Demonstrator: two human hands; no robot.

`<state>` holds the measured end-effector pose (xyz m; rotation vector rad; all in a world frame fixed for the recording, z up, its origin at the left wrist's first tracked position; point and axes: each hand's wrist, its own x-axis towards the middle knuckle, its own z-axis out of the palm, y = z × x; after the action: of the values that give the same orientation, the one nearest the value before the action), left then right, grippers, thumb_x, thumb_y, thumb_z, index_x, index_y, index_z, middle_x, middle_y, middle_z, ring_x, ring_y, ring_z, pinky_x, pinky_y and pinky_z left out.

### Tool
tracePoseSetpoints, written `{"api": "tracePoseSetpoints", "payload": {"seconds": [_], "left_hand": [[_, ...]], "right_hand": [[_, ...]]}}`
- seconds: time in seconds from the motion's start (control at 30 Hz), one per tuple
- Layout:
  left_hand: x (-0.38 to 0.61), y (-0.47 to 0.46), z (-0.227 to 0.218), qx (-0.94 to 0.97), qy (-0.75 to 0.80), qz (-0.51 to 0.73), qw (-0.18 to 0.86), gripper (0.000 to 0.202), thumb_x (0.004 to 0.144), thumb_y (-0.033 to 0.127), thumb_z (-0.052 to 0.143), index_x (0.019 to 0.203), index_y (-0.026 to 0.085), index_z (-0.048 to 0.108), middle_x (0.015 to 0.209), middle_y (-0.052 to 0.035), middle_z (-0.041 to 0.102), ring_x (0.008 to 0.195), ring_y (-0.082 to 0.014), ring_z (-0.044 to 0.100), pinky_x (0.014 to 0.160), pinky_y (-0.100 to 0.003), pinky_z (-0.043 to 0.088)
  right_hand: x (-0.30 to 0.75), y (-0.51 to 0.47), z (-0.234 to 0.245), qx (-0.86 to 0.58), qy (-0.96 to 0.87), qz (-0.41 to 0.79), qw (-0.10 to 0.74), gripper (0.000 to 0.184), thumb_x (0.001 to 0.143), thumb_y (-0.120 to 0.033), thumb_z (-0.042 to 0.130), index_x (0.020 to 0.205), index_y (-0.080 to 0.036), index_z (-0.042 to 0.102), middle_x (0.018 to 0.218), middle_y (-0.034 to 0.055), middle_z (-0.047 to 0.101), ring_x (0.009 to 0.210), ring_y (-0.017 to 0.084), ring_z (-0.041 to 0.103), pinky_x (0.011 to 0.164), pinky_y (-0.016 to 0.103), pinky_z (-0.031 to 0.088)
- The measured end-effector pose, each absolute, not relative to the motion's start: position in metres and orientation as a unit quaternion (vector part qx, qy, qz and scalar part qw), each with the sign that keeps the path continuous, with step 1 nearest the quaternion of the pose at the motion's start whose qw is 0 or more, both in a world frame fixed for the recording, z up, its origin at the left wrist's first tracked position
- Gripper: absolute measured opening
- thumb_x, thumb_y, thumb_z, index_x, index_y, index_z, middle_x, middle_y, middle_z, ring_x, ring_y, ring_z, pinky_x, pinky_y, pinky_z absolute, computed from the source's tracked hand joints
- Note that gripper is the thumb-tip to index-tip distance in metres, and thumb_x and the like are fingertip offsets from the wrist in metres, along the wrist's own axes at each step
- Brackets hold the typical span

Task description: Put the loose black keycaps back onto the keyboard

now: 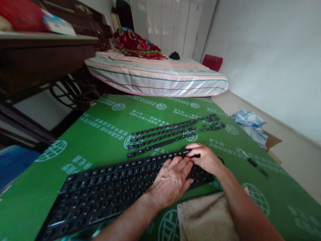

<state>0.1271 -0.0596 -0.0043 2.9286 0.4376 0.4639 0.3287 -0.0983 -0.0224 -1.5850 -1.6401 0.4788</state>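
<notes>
A black keyboard [112,187] lies at a slant across the green tabletop. Its upper rows have keycaps, while bare key sockets show over much of the rest. My left hand [173,177] rests on its right-hand part, palm down with fingers extended towards the top rows. Close beside those fingertips, my right hand [204,157] bends its thumb and fingers together at the keyboard's upper right; what is between them is hidden. Beyond the keyboard, loose black keycaps [163,135] are laid out in several rows, with a smaller cluster of keycaps [213,125] at the right end.
A folded tan cloth [205,217] lies at the near edge of the green table [100,124]. A thin tool with a dark handle [253,163] is on the right. Past the table stand a bed [160,77] and, at left, a dark wooden stand [45,57].
</notes>
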Motion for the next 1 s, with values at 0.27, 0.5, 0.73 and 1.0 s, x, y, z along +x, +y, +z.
{"api": "tracePoseSetpoints", "payload": {"seconds": [0.27, 0.5, 0.73, 1.0], "left_hand": [[0.128, -0.061, -0.005, 0.973, 0.161, 0.143, 0.084, 0.047, 0.092, 0.040, 0.049, 0.133, 0.016, 0.047, 0.133, -0.0071, 0.055, 0.120, -0.0271, 0.047, 0.098, -0.045, 0.042], [0.126, -0.062, -0.007, 0.973, 0.165, 0.141, 0.079, 0.045, 0.092, 0.040, 0.048, 0.132, 0.018, 0.049, 0.137, -0.0050, 0.053, 0.122, -0.0276, 0.046, 0.099, -0.046, 0.042], [0.125, -0.062, -0.008, 0.973, 0.155, 0.158, 0.060, 0.038, 0.091, 0.034, 0.051, 0.126, 0.018, 0.055, 0.136, -0.0066, 0.054, 0.122, -0.0276, 0.048, 0.097, -0.044, 0.044], [0.127, -0.060, -0.004, 0.974, 0.151, 0.157, 0.067, 0.032, 0.090, 0.033, 0.053, 0.116, 0.018, 0.061, 0.130, -0.0071, 0.058, 0.118, -0.0284, 0.050, 0.093, -0.046, 0.046]], "right_hand": [[0.329, -0.100, -0.025, -0.616, -0.658, 0.189, 0.389, 0.027, 0.069, -0.004, 0.064, 0.080, -0.025, 0.076, 0.110, 0.0065, 0.068, 0.103, 0.020, 0.063, 0.096, 0.040, 0.047], [0.328, -0.106, -0.020, -0.606, -0.634, 0.199, 0.437, 0.026, 0.072, -0.008, 0.063, 0.088, -0.024, 0.074, 0.113, 0.0062, 0.068, 0.109, 0.021, 0.061, 0.100, 0.041, 0.044], [0.332, -0.112, -0.019, -0.600, -0.561, 0.159, 0.548, 0.012, 0.080, -0.020, 0.061, 0.085, -0.022, 0.071, 0.098, 0.0060, 0.072, 0.092, 0.019, 0.067, 0.088, 0.037, 0.051], [0.327, -0.114, -0.017, -0.615, -0.555, 0.096, 0.551, 0.011, 0.082, -0.023, 0.060, 0.087, -0.022, 0.070, 0.092, 0.0058, 0.072, 0.088, 0.019, 0.067, 0.085, 0.035, 0.053]]}}
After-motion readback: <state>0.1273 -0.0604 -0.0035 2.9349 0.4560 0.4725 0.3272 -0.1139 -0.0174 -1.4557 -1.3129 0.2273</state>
